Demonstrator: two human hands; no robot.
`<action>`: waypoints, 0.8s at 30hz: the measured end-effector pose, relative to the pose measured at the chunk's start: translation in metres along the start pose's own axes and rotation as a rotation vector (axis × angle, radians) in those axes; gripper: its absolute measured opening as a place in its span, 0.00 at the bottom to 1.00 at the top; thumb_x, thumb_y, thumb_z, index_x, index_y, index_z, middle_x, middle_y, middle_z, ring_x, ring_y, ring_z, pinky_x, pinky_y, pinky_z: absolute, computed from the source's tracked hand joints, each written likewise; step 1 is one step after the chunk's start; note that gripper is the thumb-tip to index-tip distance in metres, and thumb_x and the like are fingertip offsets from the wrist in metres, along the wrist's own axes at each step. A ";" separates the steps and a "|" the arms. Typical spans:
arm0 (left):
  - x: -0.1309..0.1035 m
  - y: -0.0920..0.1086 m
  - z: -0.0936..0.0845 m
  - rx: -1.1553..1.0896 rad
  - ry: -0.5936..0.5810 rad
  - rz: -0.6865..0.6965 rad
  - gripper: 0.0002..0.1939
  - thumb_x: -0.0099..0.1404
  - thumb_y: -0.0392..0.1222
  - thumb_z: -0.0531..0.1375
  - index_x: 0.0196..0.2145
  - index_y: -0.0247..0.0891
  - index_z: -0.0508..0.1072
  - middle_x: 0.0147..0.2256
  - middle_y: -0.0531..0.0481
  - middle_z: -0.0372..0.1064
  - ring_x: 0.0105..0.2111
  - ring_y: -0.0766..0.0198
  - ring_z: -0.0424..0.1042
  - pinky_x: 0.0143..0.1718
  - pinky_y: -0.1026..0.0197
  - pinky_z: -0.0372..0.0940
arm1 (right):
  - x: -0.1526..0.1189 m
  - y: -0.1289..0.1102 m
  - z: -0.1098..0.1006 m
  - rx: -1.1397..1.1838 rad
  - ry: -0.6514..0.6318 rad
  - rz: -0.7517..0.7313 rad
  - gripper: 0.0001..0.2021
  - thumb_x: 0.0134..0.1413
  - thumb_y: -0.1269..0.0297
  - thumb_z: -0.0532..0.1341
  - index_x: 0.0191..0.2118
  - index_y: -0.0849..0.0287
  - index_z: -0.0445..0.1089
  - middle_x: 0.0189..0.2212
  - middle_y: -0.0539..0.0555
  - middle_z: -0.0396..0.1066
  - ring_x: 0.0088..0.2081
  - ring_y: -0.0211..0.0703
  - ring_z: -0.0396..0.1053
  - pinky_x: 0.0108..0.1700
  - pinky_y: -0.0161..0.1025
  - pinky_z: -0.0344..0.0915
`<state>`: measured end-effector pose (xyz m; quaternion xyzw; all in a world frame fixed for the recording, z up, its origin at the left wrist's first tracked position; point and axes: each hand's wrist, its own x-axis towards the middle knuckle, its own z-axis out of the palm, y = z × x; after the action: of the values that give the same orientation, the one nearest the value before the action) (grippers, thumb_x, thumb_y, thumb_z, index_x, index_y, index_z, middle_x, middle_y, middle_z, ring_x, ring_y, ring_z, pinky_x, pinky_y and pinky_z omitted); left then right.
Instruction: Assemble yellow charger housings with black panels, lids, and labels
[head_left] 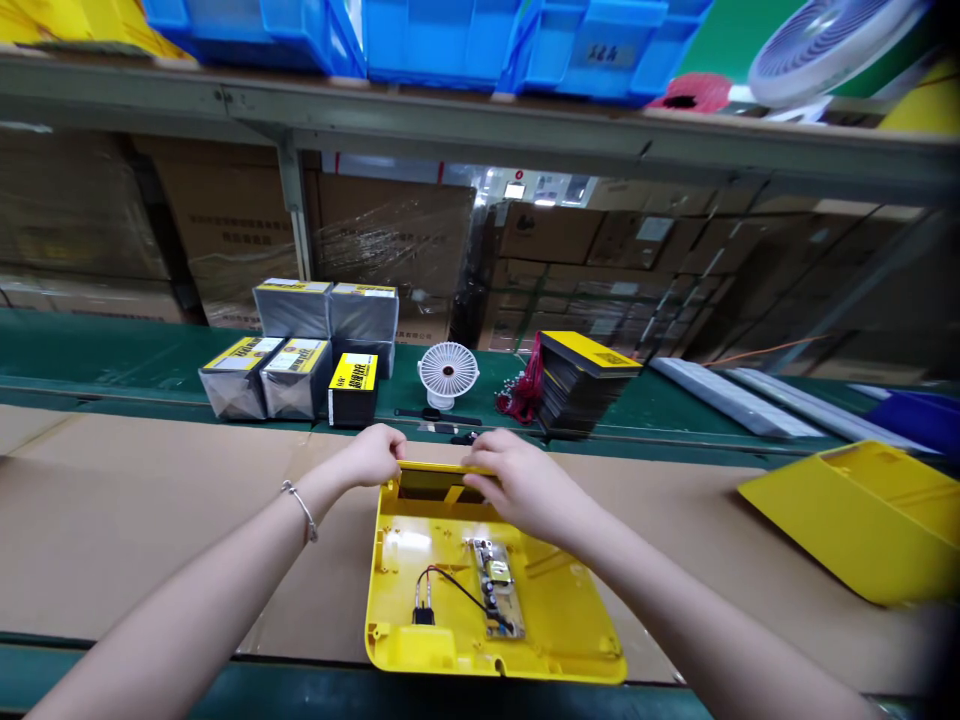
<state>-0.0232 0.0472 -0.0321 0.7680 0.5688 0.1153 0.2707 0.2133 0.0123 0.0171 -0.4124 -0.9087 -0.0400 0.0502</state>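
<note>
In front of me on the cardboard lies a yellow plastic housing (555, 590), its hollow inside facing up. A small circuit board (496, 585) sits in it, with thin wires running to a black socket (424, 612) near the front left. My left hand (373, 455) is closed at the far left corner of the housing, fingertips on its rim. My right hand (523, 488) pinches the middle of the far rim between thumb and fingers. Behind that rim a dark strip (431, 485) shows, partly covered by my right hand.
Another yellow housing (862, 520) lies to the right. Along the back stand small yellow-topped boxes (352, 390), a white fan (448, 375), a stack of dark cards (581, 385) with red cords, and grey bars (735, 395). Blue bins (442, 40) fill the overhead shelf (465, 120).
</note>
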 end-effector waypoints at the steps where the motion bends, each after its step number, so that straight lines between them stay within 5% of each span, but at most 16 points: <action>1: 0.000 -0.001 0.003 -0.010 0.018 0.004 0.11 0.65 0.45 0.58 0.37 0.33 0.71 0.33 0.51 0.69 0.29 0.67 0.70 0.30 0.61 0.68 | -0.004 0.005 0.003 -0.038 0.051 0.060 0.12 0.59 0.67 0.56 0.45 0.59 0.72 0.41 0.58 0.71 0.45 0.48 0.66 0.45 0.39 0.62; 7: -0.034 0.023 -0.014 -0.026 0.203 0.104 0.06 0.59 0.31 0.58 0.26 0.36 0.66 0.24 0.56 0.63 0.26 0.68 0.65 0.25 0.65 0.60 | -0.027 0.018 0.005 -0.112 0.154 0.208 0.08 0.57 0.71 0.56 0.31 0.60 0.72 0.29 0.54 0.68 0.36 0.46 0.67 0.35 0.39 0.61; 13: -0.092 0.039 -0.026 0.038 0.361 0.270 0.14 0.48 0.22 0.50 0.27 0.41 0.60 0.36 0.51 0.64 0.41 0.59 0.64 0.41 0.55 0.61 | -0.056 0.009 -0.006 -0.138 0.471 -0.109 0.09 0.59 0.71 0.55 0.34 0.62 0.72 0.29 0.55 0.68 0.33 0.44 0.63 0.35 0.39 0.61; 16: -0.108 0.025 -0.018 0.015 0.248 0.264 0.20 0.47 0.22 0.50 0.35 0.43 0.62 0.54 0.49 0.61 0.58 0.56 0.55 0.58 0.49 0.53 | -0.065 0.004 -0.001 -0.034 0.418 -0.209 0.09 0.59 0.71 0.55 0.35 0.61 0.72 0.27 0.55 0.67 0.33 0.43 0.62 0.34 0.39 0.61; 20: -0.107 0.008 -0.016 -0.142 -0.009 0.154 0.35 0.53 0.36 0.62 0.57 0.52 0.56 0.68 0.55 0.34 0.67 0.56 0.30 0.66 0.45 0.35 | -0.063 0.004 -0.001 0.245 0.198 -0.162 0.07 0.59 0.63 0.58 0.33 0.57 0.72 0.29 0.54 0.67 0.34 0.43 0.63 0.36 0.41 0.63; 22: -0.096 0.007 -0.016 -0.212 -0.006 0.107 0.46 0.51 0.49 0.66 0.63 0.51 0.48 0.68 0.51 0.28 0.67 0.53 0.27 0.65 0.43 0.33 | -0.055 0.010 -0.002 0.381 0.138 -0.087 0.08 0.56 0.57 0.61 0.35 0.55 0.73 0.34 0.54 0.69 0.40 0.45 0.65 0.43 0.45 0.65; 24: -0.080 0.008 -0.015 -0.298 0.103 0.056 0.49 0.50 0.54 0.67 0.64 0.46 0.48 0.68 0.45 0.33 0.67 0.49 0.33 0.65 0.42 0.36 | -0.043 0.020 0.001 0.471 0.147 0.061 0.17 0.50 0.54 0.65 0.46 0.52 0.71 0.47 0.55 0.67 0.51 0.49 0.62 0.54 0.51 0.61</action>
<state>-0.0499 -0.0248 -0.0050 0.7281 0.5368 0.2450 0.3489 0.2564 -0.0064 0.0116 -0.4126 -0.8741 0.1445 0.2118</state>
